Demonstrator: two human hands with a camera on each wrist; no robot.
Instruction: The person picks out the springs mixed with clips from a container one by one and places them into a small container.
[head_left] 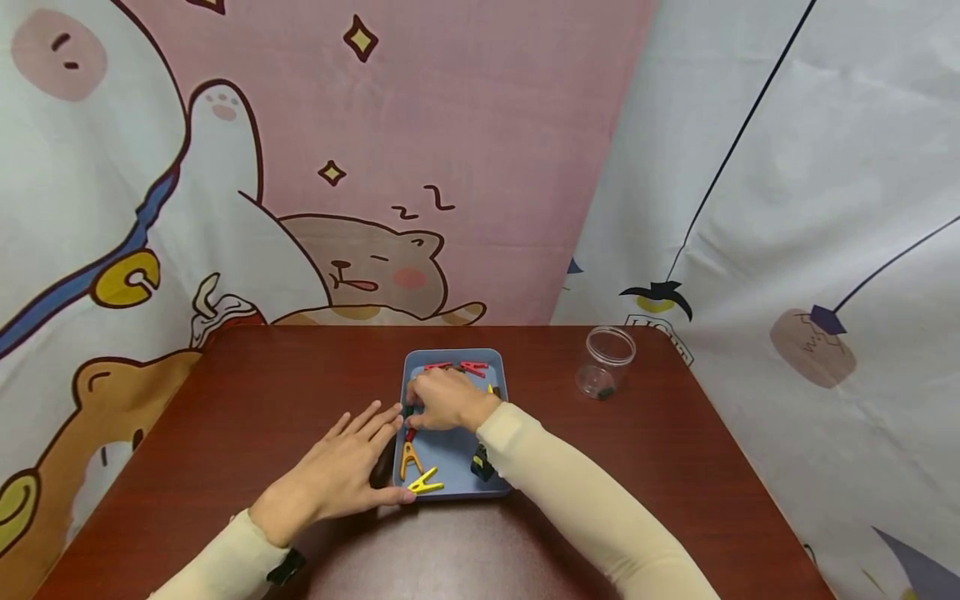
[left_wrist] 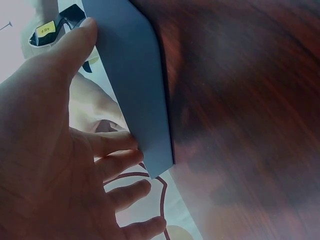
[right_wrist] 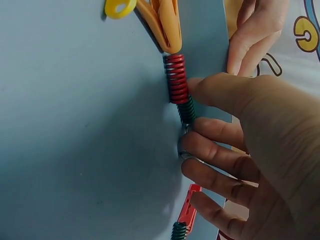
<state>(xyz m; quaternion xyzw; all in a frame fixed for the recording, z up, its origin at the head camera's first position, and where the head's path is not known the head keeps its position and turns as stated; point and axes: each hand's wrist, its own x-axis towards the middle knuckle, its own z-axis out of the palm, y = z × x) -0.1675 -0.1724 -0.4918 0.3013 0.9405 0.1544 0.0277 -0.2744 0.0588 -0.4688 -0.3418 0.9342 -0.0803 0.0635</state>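
Note:
My right hand (head_left: 447, 398) reaches into a shallow blue-grey tray (head_left: 450, 493), over its left side. In the right wrist view, the thumb rests beside a red coil spring (right_wrist: 176, 79), and the index fingertip is at a dark green spring (right_wrist: 186, 111). Under the middle fingers lies a shiny piece, mostly hidden. No pinch on any piece shows. My left hand (head_left: 341, 462), fingers spread, touches the tray's left rim and near corner. An orange clip (head_left: 409, 460) and a yellow clip (head_left: 425, 482) lie in the tray near it.
Red clips (head_left: 473, 367) lie at the tray's far end. A clear round jar (head_left: 604, 367) with a small dark piece at its bottom stands at the back right of the brown table (head_left: 660, 475). A printed cloth (head_left: 510, 167) hangs behind the table.

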